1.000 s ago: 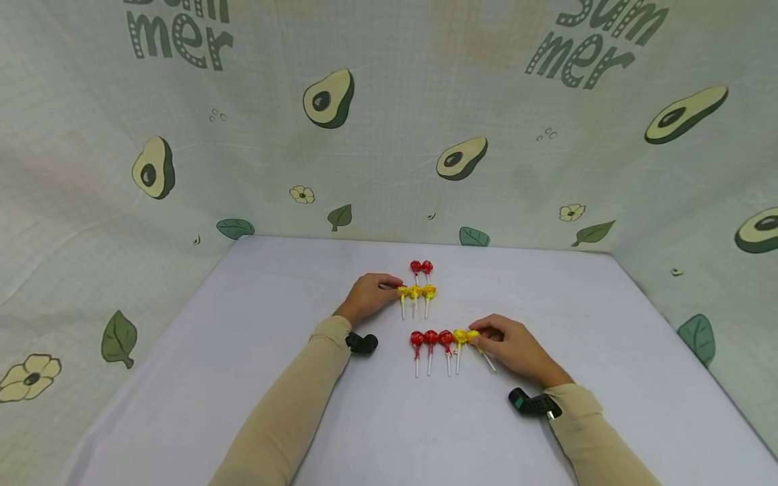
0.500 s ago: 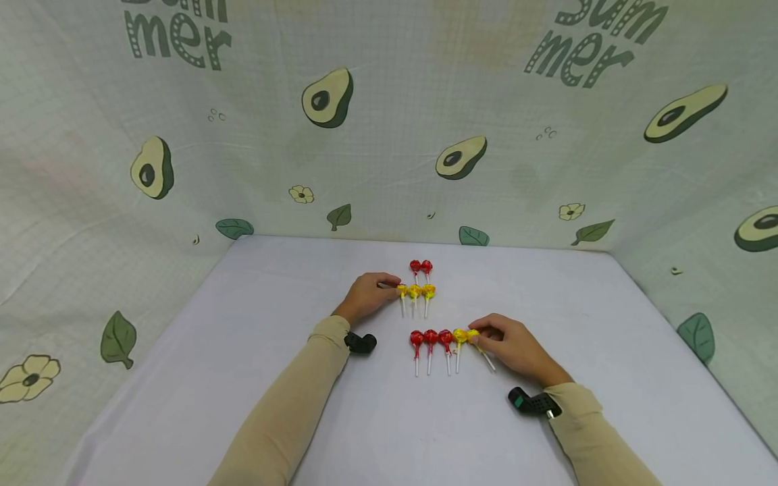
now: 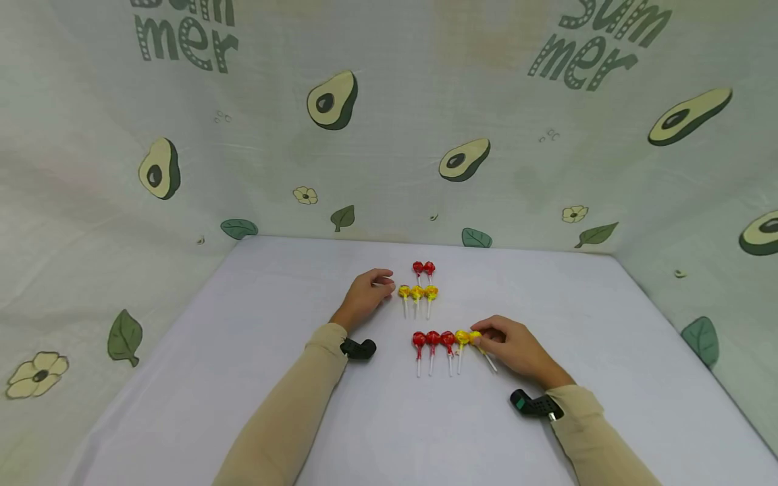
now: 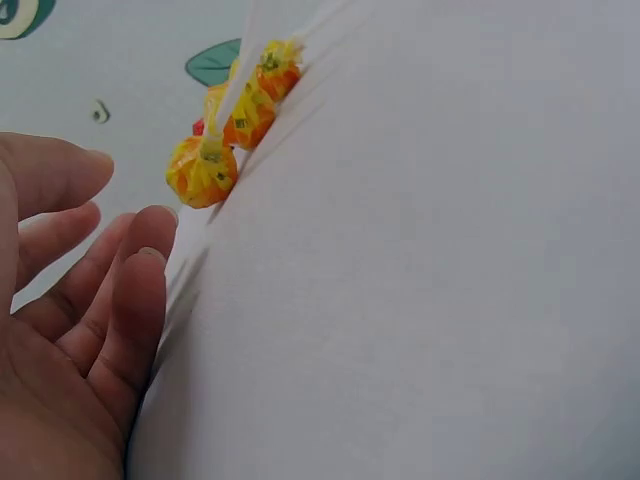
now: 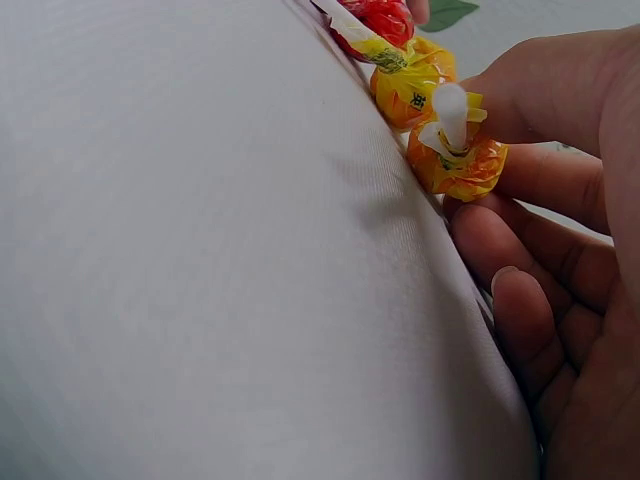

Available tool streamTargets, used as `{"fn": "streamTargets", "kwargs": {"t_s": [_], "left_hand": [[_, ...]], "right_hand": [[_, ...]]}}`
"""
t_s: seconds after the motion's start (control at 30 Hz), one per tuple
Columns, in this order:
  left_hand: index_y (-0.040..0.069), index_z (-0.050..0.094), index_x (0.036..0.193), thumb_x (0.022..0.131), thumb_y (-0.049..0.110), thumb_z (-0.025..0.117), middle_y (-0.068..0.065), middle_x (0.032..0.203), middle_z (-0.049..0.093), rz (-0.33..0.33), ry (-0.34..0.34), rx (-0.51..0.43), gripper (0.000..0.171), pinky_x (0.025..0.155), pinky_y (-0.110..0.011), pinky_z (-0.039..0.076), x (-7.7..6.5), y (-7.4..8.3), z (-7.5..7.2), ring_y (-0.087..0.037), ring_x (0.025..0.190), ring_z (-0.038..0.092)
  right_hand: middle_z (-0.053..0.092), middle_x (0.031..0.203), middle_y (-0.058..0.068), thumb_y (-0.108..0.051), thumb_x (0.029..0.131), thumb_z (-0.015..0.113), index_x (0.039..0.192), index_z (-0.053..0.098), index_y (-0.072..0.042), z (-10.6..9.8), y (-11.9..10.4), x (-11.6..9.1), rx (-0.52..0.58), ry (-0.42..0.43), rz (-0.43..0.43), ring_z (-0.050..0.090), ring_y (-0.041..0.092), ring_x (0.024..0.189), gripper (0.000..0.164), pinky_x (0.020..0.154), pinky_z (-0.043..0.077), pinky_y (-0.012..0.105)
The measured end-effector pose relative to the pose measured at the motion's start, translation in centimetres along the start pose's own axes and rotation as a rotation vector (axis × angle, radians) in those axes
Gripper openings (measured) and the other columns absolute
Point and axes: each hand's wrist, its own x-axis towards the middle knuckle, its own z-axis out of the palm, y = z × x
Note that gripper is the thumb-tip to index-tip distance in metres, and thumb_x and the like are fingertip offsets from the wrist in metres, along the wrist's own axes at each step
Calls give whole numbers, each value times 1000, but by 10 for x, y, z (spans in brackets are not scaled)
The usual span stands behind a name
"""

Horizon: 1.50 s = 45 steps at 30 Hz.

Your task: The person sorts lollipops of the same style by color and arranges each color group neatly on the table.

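My right hand (image 3: 518, 345) pinches the head of the rightmost yellow lollipop (image 5: 465, 170), whose stick slants toward the lower right in the head view. Left of it, in the same front row, lie another yellow lollipop (image 3: 462, 337) and three red lollipops (image 3: 433, 338). Farther back, my left hand (image 3: 365, 297) is just left of a row of three yellow lollipops (image 3: 417, 292). A small gap separates its relaxed fingers (image 4: 140, 300) from the nearest yellow head (image 4: 202, 175). Two red lollipops (image 3: 423, 268) lie behind that row, their stick ends partly hidden.
A white cloth covers the table (image 3: 292, 270). Behind and beside it hangs a pale curtain (image 3: 389, 169) printed with avocados and leaves. Black wrist cameras sit on both the left wrist (image 3: 360, 349) and the right wrist (image 3: 535, 403).
My left hand has let go of the leftmost yellow lollipop in the back row and drawn slightly left. The right hand keeps its pinch in the same place.
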Motion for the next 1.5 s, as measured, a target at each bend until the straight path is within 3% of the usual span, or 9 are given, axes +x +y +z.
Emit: {"fn": "streamTargets", "kwargs": {"t_s": [0.13, 0.47, 0.87, 1.1, 1.5], "left_hand": [[12, 58, 121, 90, 28, 60, -2, 99, 60, -26, -7, -73, 35, 63, -29, 51, -7, -1, 1, -17, 76, 62], [14, 58, 120, 91, 27, 59, -1, 97, 60, -59, 16, -64, 32, 63, -30, 50, -32, 4, 2, -17, 76, 61], [11, 64, 109, 91, 26, 59, -6, 94, 63, -86, 28, -129, 24, 61, -30, 49, -57, 11, 4, -18, 77, 61], [12, 65, 105, 90, 22, 59, -4, 89, 64, -89, 36, -80, 19, 61, -30, 49, -71, 14, 9, -16, 73, 60], [16, 66, 101, 90, 25, 60, 3, 76, 63, 6, -56, 100, 16, 64, -30, 45, -87, 23, 19, -13, 69, 57]], "right_hand": [[58, 89, -8, -37, 85, 66, 105, 64, -27, 0, 2, -1, -8, 5, 5, 52, 14, 78, 23, 67, 44, 26], [58, 91, -8, -38, 85, 65, 107, 64, -25, 1, 0, -2, -10, -2, 2, 51, 15, 78, 25, 67, 44, 26], [58, 91, -8, -37, 85, 65, 107, 64, -25, -1, 2, -2, 3, 7, -15, 52, 14, 78, 25, 67, 45, 26], [59, 91, -8, -37, 86, 65, 107, 64, -25, 0, 2, -2, 5, -3, -7, 52, 14, 78, 25, 67, 45, 25], [59, 91, -7, -38, 85, 66, 107, 64, -24, 0, 0, -2, 12, 2, -7, 52, 15, 78, 26, 67, 45, 26]]}}
